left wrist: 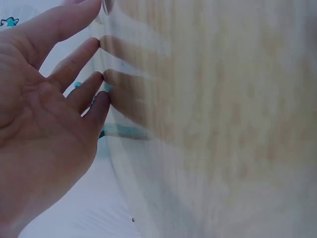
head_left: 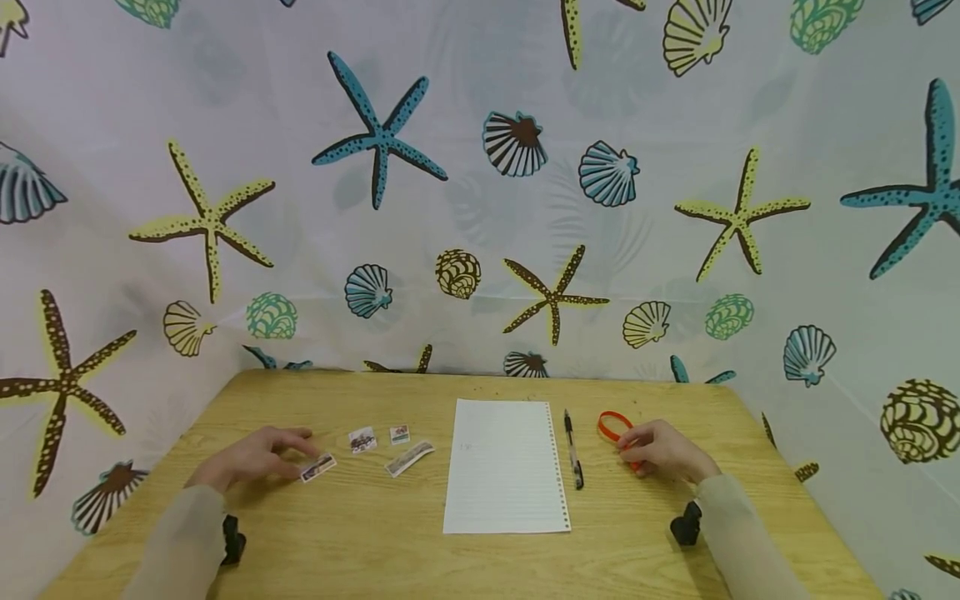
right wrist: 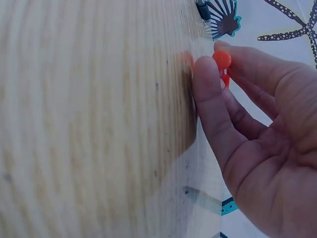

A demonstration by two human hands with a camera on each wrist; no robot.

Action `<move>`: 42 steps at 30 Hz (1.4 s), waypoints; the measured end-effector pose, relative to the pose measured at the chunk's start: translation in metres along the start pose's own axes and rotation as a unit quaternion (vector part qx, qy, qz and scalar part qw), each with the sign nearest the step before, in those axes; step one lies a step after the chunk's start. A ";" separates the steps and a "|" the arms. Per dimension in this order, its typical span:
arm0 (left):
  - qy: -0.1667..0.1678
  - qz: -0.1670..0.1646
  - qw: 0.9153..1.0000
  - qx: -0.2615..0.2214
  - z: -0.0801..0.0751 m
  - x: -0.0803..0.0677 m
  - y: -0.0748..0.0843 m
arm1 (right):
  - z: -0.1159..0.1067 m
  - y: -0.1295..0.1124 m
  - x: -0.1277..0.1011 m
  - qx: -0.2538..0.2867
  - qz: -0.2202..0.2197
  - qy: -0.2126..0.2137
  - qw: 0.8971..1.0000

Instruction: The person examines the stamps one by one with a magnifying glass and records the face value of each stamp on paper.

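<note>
My right hand [head_left: 663, 450] pinches the handle of a red magnifying glass [head_left: 612, 415] just above the table, right of the pen. In the right wrist view, the handle's rounded red end [right wrist: 222, 60] pokes out between thumb and fingers. My left hand [head_left: 258, 457] is low over the table at the left, its fingers loosely extended with no object visible in its grasp. Its thumb is beside a small picture stamp [head_left: 318, 467]; whether they touch I cannot tell. In the left wrist view, fingertips [left wrist: 101, 77] meet or nearly meet the tabletop.
Further stamps lie nearby: a squarish one [head_left: 362, 440], a small one [head_left: 400, 434] and a long one [head_left: 409, 458]. A lined sheet of paper [head_left: 506, 467] occupies the middle, with a black pen [head_left: 573, 450] along its right. Behind the wooden table [head_left: 360, 550] hangs a shell-patterned cloth [head_left: 465, 208].
</note>
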State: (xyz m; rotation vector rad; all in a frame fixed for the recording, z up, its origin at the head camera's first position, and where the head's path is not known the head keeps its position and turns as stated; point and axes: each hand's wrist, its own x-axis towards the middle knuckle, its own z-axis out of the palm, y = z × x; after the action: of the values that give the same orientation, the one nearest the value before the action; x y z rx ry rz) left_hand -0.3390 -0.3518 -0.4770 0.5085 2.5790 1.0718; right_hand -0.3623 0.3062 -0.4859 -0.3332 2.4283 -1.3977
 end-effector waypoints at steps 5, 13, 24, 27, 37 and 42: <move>-0.001 0.003 1.000 0.002 0.000 0.000 -0.003 | 0.000 0.001 0.001 0.013 0.009 0.005 1.000; 0.005 -0.008 1.000 0.013 0.002 0.001 -0.003 | 0.003 0.001 0.003 0.025 0.002 0.015 1.000; -0.015 0.001 1.000 -0.018 0.002 0.002 0.000 | 0.009 -0.006 0.006 0.010 -0.020 0.024 0.999; -0.015 -0.002 1.000 -0.020 0.003 0.002 -0.001 | 0.012 -0.010 0.006 0.003 -0.027 0.020 0.999; -0.020 -0.020 0.999 -0.026 0.003 0.006 -0.006 | 0.021 -0.022 0.012 -0.042 -0.037 0.017 0.998; -0.016 -0.039 0.998 -0.042 0.004 0.008 -0.004 | 0.027 -0.026 0.015 -0.044 -0.049 0.008 0.998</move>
State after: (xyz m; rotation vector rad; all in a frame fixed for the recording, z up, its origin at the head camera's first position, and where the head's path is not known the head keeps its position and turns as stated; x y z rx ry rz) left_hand -0.3448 -0.3484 -0.4835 0.3985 2.4913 1.1312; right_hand -0.3641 0.2665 -0.4784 -0.4704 2.5238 -1.3395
